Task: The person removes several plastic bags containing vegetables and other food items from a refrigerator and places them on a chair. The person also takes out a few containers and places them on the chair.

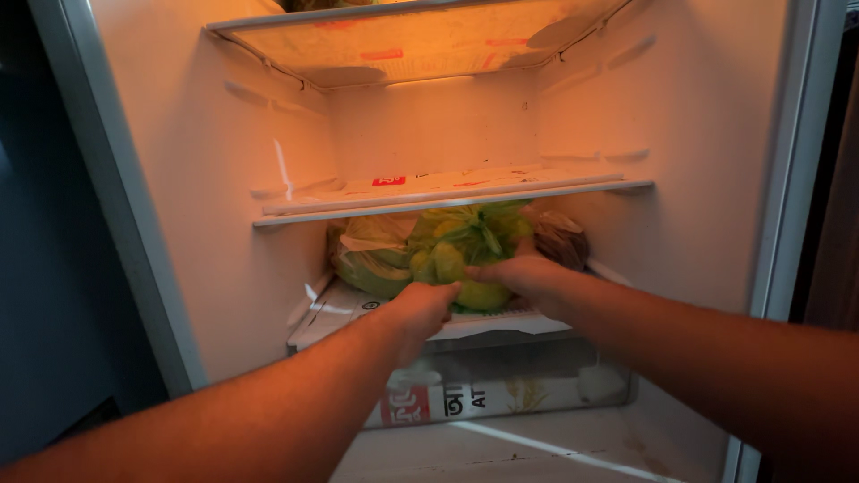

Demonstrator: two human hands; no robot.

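Both the left hand (pixel 420 309) and right hand (pixel 519 273) clasp the green bag (pixel 461 246) lying straight ahead on the lower fridge shelf (pixel 340 313).

Open refrigerator (pixel 716 134), interior viewed from the front. An upper glass shelf (pixel 403 36) sits at the top; a middle glass shelf (pixel 447 192) lies below it. On the lowest shelf (pixel 340 313), a green plastic bag of round green produce (pixel 456 250) sits at centre, a pale green bag (pixel 371 255) touching its left side and a brownish bag (pixel 562 237) behind its right. Left hand (pixel 420 309) and right hand (pixel 523 273) meet the central bag's front. Below, a printed flour packet (pixel 483 398) lies in the clear drawer (pixel 537 358).
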